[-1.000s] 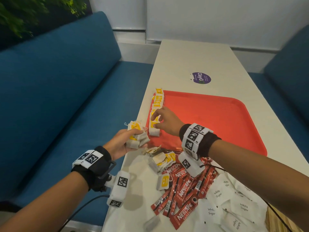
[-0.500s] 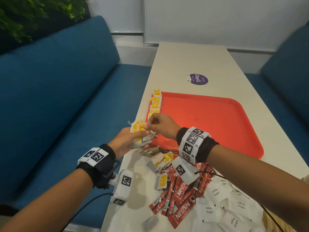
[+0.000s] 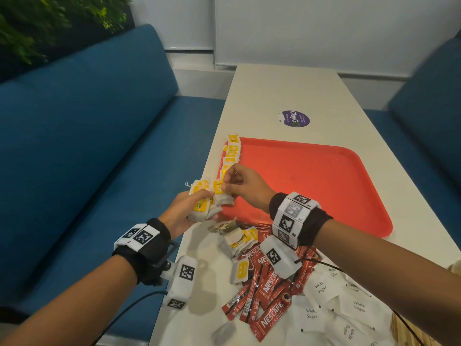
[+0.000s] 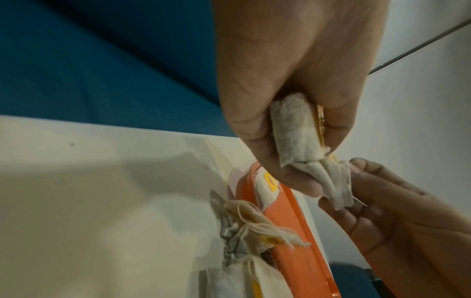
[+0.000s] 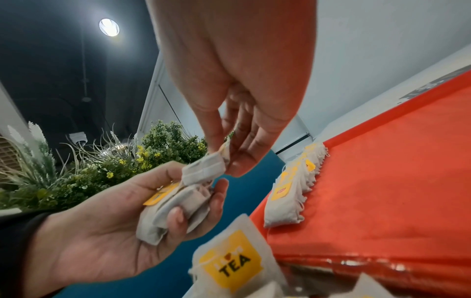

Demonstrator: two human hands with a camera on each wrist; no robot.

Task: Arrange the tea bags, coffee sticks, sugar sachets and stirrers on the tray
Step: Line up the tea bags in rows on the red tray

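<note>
coffee sticks [image 3: 270, 289]: NESCAFE CLASSIC | sugar sachets [image 3: 334, 308]: White Sugar | tea bag [image 5: 230, 262]: TEA

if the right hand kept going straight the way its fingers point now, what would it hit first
Most likely the bunch of tea bags gripped in the left hand. The right hand points left at it and already pinches one tea bag there. Depth beyond is unclear.

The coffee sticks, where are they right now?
In the head view the red coffee sticks lie in a loose heap on the table, near the tray, between the loose tea bags and the sugar sachets.
</note>
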